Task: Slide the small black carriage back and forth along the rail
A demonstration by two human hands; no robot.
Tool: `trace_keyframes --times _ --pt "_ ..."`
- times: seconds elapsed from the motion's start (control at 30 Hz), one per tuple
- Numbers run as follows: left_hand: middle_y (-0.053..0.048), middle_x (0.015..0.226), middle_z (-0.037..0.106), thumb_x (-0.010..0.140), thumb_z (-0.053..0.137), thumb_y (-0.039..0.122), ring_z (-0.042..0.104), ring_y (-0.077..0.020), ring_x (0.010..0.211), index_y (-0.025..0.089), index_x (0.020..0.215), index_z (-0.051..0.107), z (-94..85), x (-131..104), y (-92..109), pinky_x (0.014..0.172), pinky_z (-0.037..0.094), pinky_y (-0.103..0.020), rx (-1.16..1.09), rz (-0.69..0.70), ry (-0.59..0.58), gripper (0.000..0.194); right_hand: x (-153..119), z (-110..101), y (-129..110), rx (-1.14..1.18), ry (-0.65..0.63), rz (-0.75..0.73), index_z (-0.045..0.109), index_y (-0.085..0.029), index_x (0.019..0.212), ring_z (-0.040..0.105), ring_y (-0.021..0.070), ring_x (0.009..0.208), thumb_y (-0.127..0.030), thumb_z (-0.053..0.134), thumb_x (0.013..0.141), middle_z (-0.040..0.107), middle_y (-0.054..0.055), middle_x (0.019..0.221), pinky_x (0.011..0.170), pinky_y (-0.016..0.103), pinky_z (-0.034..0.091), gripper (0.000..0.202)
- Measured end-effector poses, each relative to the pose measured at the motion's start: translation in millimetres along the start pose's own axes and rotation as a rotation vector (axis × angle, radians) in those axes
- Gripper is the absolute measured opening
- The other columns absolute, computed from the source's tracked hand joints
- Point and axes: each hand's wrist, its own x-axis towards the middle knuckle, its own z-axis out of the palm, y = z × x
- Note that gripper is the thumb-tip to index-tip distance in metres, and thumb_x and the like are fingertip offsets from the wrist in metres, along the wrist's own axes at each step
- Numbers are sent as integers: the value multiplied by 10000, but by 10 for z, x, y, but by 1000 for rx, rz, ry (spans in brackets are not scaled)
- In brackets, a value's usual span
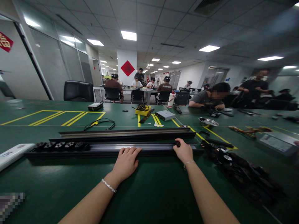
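A long black rail (102,147) with a shiny silver channel lies crosswise on the table in front of me. Several black round-ended parts (59,146) sit in a row at its left end. My left hand (126,159) is over the middle of the rail, fingers bent across it and thumb on the near side. At the right end, my right hand (184,151) pinches a small black part (177,144) against the channel; its exact kind is mostly hidden. A second long rail (126,133) lies parallel just behind the first.
A dark mechanical assembly (238,168) lies right of the rails. A white device (14,155) touches the left side. Farther back are a yellow box (142,111) with cable, a grey box (165,115), a metal bowl (208,122) and a power supply (277,143). A person (210,98) leans over the table.
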Motion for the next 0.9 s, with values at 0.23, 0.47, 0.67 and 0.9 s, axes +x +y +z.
trace_keyframes --times 0.23,0.47,0.67,0.9 --pt "-23 1183 541 774 474 248 464 -204 1055 317 1273 372 -2 7 5 914 271 -382 -1 -4 -13 514 18 25 15 12 10 2 544 -231 1066 561 204 938 -257 446 722 635 33 989 910 380 314 359" --pt "-19 1185 543 772 473 245 463 -207 1057 319 1271 373 -11 4 9 920 266 -390 -13 -7 -10 514 -8 -8 -6 17 15 5 548 -229 1063 563 200 932 -237 442 725 636 36 977 909 373 323 354" --pt "-21 1181 545 778 462 246 466 -207 1052 315 1269 377 -11 7 6 918 268 -390 -19 -5 -8 503 -22 -35 -18 24 7 10 549 -236 1073 564 202 924 -242 441 727 634 37 967 897 377 337 362" --pt "-23 1180 542 779 463 247 463 -204 1058 318 1269 378 2 9 2 918 268 -381 -10 -1 -2 503 -15 -23 1 28 13 9 550 -235 1081 550 209 959 -228 440 717 626 41 994 876 365 352 381"
